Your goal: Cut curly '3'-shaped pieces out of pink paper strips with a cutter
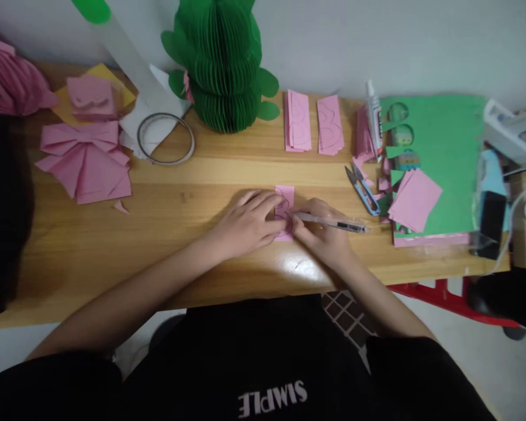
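Observation:
A small pink paper strip (284, 199) lies on the wooden table (166, 234) in front of me, with a curved pen outline drawn on it. My left hand (248, 222) lies flat on the strip's left side, fingers stretched out and pressing it down. My right hand (322, 231) is closed on a clear pen (333, 223), whose tip touches the strip near its middle. The strip's lower part is hidden under my fingers.
Two stacks of marked pink strips (313, 123) lie behind. Small snips (363, 188), a glue tube (374, 117), green card (442, 152) and pink squares (414, 200) sit to the right. A green honeycomb paper cactus (223, 64), a tape ring (165, 138) and a pink paper bow (85, 161) are at left.

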`<state>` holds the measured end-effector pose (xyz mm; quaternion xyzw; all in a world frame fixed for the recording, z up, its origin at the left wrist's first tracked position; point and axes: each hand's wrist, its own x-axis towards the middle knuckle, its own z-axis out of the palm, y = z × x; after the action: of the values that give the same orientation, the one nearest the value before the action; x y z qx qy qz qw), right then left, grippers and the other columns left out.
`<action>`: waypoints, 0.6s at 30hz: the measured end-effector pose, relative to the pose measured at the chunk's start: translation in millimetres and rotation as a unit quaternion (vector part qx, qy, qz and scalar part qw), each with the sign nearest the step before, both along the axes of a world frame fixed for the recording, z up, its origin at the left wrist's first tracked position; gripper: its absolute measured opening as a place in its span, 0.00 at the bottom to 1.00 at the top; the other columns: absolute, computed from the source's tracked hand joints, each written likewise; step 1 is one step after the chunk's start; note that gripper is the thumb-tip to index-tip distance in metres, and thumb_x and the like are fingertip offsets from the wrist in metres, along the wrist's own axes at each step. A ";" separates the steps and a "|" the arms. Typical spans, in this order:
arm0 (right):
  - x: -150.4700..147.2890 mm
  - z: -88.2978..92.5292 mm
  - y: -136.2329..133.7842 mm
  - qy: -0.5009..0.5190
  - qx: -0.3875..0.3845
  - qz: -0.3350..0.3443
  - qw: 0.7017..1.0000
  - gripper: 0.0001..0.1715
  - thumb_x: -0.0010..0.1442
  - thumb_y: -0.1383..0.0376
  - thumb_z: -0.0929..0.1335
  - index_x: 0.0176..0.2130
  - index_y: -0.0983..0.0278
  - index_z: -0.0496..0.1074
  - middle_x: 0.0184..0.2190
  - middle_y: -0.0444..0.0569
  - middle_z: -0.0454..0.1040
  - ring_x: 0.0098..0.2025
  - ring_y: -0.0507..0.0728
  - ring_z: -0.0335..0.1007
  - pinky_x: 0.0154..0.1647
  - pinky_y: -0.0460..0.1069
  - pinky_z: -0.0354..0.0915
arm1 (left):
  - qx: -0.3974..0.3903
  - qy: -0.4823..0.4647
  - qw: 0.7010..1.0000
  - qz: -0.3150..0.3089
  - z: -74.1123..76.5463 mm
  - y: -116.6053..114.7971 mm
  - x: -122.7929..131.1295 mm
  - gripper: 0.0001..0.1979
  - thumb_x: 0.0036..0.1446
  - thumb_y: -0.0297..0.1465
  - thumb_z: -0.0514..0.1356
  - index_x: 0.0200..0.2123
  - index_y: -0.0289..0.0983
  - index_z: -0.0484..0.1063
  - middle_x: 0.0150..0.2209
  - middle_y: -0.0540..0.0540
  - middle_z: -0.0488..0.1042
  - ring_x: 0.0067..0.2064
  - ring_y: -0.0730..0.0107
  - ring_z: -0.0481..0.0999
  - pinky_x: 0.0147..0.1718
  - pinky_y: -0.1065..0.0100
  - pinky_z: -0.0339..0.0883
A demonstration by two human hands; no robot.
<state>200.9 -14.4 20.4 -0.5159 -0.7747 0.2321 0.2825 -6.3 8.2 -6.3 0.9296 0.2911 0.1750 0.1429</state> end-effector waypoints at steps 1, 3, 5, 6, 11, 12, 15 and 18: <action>0.7 0.2 -0.3 -0.002 -0.006 -0.004 1.000 0.05 0.60 0.68 0.67 0.35 0.61 0.75 0.31 0.47 0.80 0.34 0.57 0.77 0.36 0.50 0.71 | 0.002 0.000 1.000 0.001 -0.2 0.0 0.0 0.09 0.66 0.32 0.58 0.40 0.41 0.79 0.57 0.38 0.71 0.61 0.50 0.69 0.59 0.49 0.61; 2.7 1.3 -2.3 -0.007 -0.017 -0.019 1.000 0.04 0.60 0.67 0.68 0.35 0.61 0.75 0.30 0.47 0.79 0.33 0.57 0.76 0.35 0.51 0.70 | 0.007 -0.003 1.000 0.000 -0.7 0.0 0.0 0.08 0.66 0.31 0.58 0.41 0.41 0.79 0.57 0.39 0.71 0.61 0.51 0.69 0.59 0.50 0.61; 4.6 2.8 -5.8 -0.010 -0.024 -0.032 0.999 0.03 0.59 0.66 0.68 0.34 0.61 0.74 0.28 0.47 0.78 0.31 0.57 0.75 0.34 0.51 0.70 | 0.012 -0.007 1.000 -0.001 -1.3 0.2 -0.1 0.08 0.66 0.31 0.59 0.41 0.41 0.79 0.56 0.39 0.72 0.61 0.51 0.69 0.58 0.51 0.61; 5.5 3.6 -7.9 -0.012 -0.026 -0.038 0.999 0.03 0.59 0.65 0.69 0.33 0.61 0.74 0.28 0.47 0.78 0.31 0.57 0.75 0.34 0.51 0.69 | 0.013 -0.009 1.000 -0.002 -1.6 0.3 -0.2 0.07 0.65 0.30 0.59 0.41 0.41 0.79 0.56 0.39 0.72 0.60 0.51 0.69 0.59 0.51 0.61; 6.9 6.6 -19.9 -0.024 -0.033 -0.046 0.998 0.04 0.59 0.65 0.68 0.33 0.61 0.74 0.28 0.46 0.78 0.30 0.56 0.75 0.32 0.49 0.69 | 0.015 0.003 1.000 -0.003 -1.1 0.8 -1.4 0.08 0.64 0.31 0.61 0.45 0.43 0.78 0.57 0.40 0.71 0.61 0.52 0.69 0.59 0.51 0.61; 6.8 6.6 -22.0 -0.024 -0.035 -0.045 0.998 0.03 0.59 0.65 0.68 0.33 0.61 0.74 0.28 0.46 0.78 0.30 0.56 0.75 0.32 0.49 0.69 | 0.014 0.007 1.000 -0.005 -0.7 0.8 -1.6 0.08 0.64 0.31 0.61 0.45 0.43 0.78 0.57 0.40 0.71 0.61 0.52 0.69 0.58 0.51 0.61; 5.9 6.1 -26.2 -0.016 -0.032 -0.042 0.998 0.02 0.59 0.66 0.69 0.34 0.61 0.74 0.29 0.46 0.79 0.31 0.56 0.75 0.33 0.49 0.69 | 0.012 0.007 1.000 -0.008 0.1 1.0 -1.8 0.08 0.62 0.30 0.62 0.44 0.42 0.78 0.57 0.38 0.71 0.61 0.51 0.69 0.58 0.51 0.62; 4.1 5.8 -27.6 -0.009 -0.019 -0.038 0.999 0.03 0.59 0.67 0.69 0.34 0.61 0.74 0.28 0.46 0.79 0.30 0.55 0.76 0.33 0.49 0.70 | 0.012 -0.001 1.000 -0.006 -0.3 0.8 -1.6 0.07 0.62 0.30 0.62 0.43 0.42 0.79 0.57 0.38 0.71 0.61 0.50 0.69 0.58 0.50 0.62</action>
<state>205.0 -42.0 26.3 -0.5524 -0.7523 0.2312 0.2746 -7.9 9.0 -6.6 0.9327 0.2835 0.1790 0.1326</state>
